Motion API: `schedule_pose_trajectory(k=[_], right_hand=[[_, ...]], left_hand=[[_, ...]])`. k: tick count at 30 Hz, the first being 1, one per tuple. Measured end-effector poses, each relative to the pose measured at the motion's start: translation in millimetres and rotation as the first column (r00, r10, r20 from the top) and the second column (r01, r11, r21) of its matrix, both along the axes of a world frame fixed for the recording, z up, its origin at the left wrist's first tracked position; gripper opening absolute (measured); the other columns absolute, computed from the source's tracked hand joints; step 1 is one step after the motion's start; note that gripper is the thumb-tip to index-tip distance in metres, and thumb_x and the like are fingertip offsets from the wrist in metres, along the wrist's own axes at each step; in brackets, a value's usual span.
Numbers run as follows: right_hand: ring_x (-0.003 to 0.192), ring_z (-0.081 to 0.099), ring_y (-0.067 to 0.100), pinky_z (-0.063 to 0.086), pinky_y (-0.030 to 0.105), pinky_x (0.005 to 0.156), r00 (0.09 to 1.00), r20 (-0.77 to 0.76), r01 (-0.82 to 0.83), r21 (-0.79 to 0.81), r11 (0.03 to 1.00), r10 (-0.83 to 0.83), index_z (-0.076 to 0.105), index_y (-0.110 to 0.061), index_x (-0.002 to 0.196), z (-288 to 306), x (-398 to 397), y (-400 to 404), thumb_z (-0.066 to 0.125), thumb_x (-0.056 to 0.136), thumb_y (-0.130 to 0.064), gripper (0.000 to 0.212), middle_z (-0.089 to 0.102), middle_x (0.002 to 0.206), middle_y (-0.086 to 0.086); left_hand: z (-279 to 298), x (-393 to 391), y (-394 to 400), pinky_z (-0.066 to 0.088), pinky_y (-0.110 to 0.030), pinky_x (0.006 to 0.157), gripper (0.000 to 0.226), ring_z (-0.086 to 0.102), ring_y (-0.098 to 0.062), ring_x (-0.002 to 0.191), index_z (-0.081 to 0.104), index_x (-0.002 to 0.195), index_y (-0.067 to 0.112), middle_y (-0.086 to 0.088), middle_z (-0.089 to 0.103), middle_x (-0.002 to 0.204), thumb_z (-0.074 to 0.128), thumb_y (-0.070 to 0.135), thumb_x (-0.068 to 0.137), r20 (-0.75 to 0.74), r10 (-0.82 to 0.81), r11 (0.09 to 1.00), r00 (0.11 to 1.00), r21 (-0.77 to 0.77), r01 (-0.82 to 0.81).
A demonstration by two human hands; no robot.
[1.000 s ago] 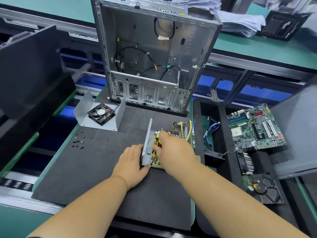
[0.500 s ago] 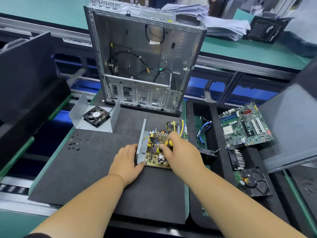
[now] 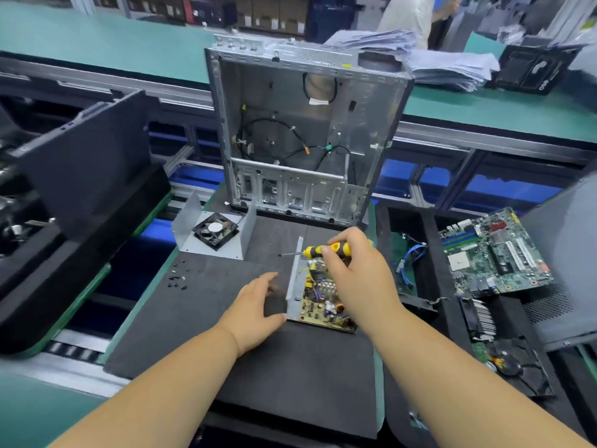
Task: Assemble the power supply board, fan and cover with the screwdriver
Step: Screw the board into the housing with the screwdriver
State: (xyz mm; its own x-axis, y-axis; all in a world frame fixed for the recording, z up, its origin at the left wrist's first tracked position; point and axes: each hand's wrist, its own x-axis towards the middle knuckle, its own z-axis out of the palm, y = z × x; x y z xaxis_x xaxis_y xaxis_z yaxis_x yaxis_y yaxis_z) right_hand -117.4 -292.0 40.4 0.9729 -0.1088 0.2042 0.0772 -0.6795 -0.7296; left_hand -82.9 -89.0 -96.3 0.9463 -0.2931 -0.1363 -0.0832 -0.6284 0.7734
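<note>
While both bare arms reach over the dark foam mat (image 3: 193, 318), one screwdriver (image 3: 326, 250) lies crosswise in the right hand (image 3: 358, 279), its yellow-and-black handle clamped between the thumb and curled fingers (image 3: 347, 236), its thin shaft sticking out toward nine o'clock past the thumb tip. Directly below that hand sits one power supply board (image 3: 319, 302), tan and crowded with parts, its grey metal side plate standing up along the board's nine o'clock edge. The left hand (image 3: 255, 305) rests on the mat at nine o'clock of the board, fingers spread loosely apart, the thumb tip close to the plate's near corner; whether it touches is hard to tell. One black fan (image 3: 215, 231) lies inside one bent grey metal cover (image 3: 190, 218) at about ten o'clock from the board, well apart from both hands. A scatter of roughly nine small dark screws (image 3: 177, 277) lies on the mat at nine o'clock, beyond the left hand. One open computer case (image 3: 303, 137) stands upright at twelve o'clock. At three o'clock one green motherboard (image 3: 494, 253) lies in a black tray.
</note>
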Motion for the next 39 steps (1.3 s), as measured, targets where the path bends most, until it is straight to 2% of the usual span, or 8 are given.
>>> schedule_pose_trajectory(k=[6, 12, 21, 29, 31, 34, 36, 39], right_hand=[[0.059, 0.052, 0.014, 0.044, 0.038, 0.054, 0.994, -0.054, -0.091, 0.094, 0.991, 0.097, 0.048, -0.037, 0.09, -7, 25, 53, 0.055, 0.095, -0.042, 0.01, 0.058, 0.069, -0.004], [0.066, 0.055, 0.014, 0.049, 0.039, 0.06, 0.993, -0.074, -0.08, 0.103, 0.991, 0.088, 0.049, -0.035, 0.091, -9, 46, 89, 0.056, 0.094, -0.04, 0.009, 0.064, 0.076, -0.004], [0.069, 0.056, 0.013, 0.049, 0.037, 0.061, 0.993, -0.117, 0.0, 0.048, 0.999, 0.006, 0.048, -0.037, 0.091, -13, 64, 105, 0.055, 0.094, -0.04, 0.008, 0.065, 0.077, -0.005], [0.065, 0.054, 0.013, 0.048, 0.038, 0.059, 0.992, -0.108, 0.07, 0.029, 0.997, -0.066, 0.048, -0.038, 0.089, -12, 72, 107, 0.056, 0.093, -0.039, 0.009, 0.064, 0.074, -0.003], [0.067, 0.057, 0.015, 0.049, 0.039, 0.06, 0.99, -0.106, 0.094, 0.046, 0.994, -0.089, 0.048, -0.038, 0.09, -11, 74, 107, 0.056, 0.093, -0.04, 0.008, 0.065, 0.074, -0.003], [0.073, 0.063, 0.018, 0.051, 0.04, 0.062, 0.987, -0.108, 0.126, 0.099, 0.987, -0.115, 0.05, -0.038, 0.09, -7, 76, 107, 0.056, 0.093, -0.04, 0.007, 0.066, 0.077, -0.003], [0.071, 0.063, 0.019, 0.048, 0.037, 0.06, 0.988, -0.095, 0.137, 0.159, 0.978, -0.123, 0.052, -0.038, 0.089, -3, 76, 108, 0.056, 0.093, -0.038, 0.005, 0.067, 0.078, -0.002], [0.055, 0.051, 0.007, 0.042, 0.024, 0.052, 0.99, -0.057, 0.14, 0.221, 0.965, -0.13, 0.056, -0.035, 0.087, 6, 74, 109, 0.057, 0.093, -0.034, 0.006, 0.067, 0.073, -0.004]], left_hand=[[20, 13, 76, 0.046, -0.025, 0.084, 0.03, 0.051, 0.0, 0.096, 0.055, 0.114, 0.038, 0.024, 0.052, 0.1, 0.063, 0.032, 0.085, 0.206, 0.286, 0.953, 0.936, 0.038, -0.3], [23, 38, 140, 0.047, -0.025, 0.069, 0.015, 0.057, -0.001, 0.079, 0.062, 0.087, 0.037, 0.015, 0.059, 0.089, 0.068, 0.024, 0.082, 0.18, 0.484, 0.859, 0.856, 0.086, -0.504], [17, 81, 144, 0.049, -0.028, 0.083, 0.014, 0.054, -0.008, 0.093, 0.067, 0.088, 0.036, 0.02, 0.057, 0.085, 0.071, 0.025, 0.08, 0.207, 0.245, 0.917, 0.947, 0.269, -0.296], [18, 101, 138, 0.045, -0.027, 0.078, 0.008, 0.052, -0.013, 0.091, 0.059, 0.081, 0.031, 0.013, 0.06, 0.086, 0.06, 0.026, 0.087, 0.244, -0.085, 0.822, 0.966, 0.566, -0.071], [22, 102, 136, 0.046, -0.026, 0.072, 0.014, 0.053, -0.01, 0.083, 0.057, 0.075, 0.031, 0.012, 0.058, 0.08, 0.06, 0.024, 0.087, 0.214, -0.039, 0.887, 0.976, 0.457, -0.065], [36, 104, 125, 0.041, -0.014, 0.055, 0.015, 0.05, -0.001, 0.06, 0.06, 0.073, 0.028, 0.009, 0.06, 0.071, 0.063, 0.019, 0.085, 0.011, 0.155, 0.988, 0.988, -0.007, -0.155], [49, 106, 114, 0.038, -0.014, 0.058, 0.014, 0.048, -0.003, 0.061, 0.063, 0.076, 0.024, 0.008, 0.061, 0.072, 0.063, 0.015, 0.086, -0.178, 0.192, 0.925, 0.965, -0.295, -0.238], [67, 107, 96, 0.039, -0.025, 0.067, 0.014, 0.051, -0.012, 0.069, 0.062, 0.084, 0.014, -0.001, 0.063, 0.078, 0.056, 0.004, 0.092, -0.425, 0.113, 0.704, 0.898, -0.604, -0.374]])
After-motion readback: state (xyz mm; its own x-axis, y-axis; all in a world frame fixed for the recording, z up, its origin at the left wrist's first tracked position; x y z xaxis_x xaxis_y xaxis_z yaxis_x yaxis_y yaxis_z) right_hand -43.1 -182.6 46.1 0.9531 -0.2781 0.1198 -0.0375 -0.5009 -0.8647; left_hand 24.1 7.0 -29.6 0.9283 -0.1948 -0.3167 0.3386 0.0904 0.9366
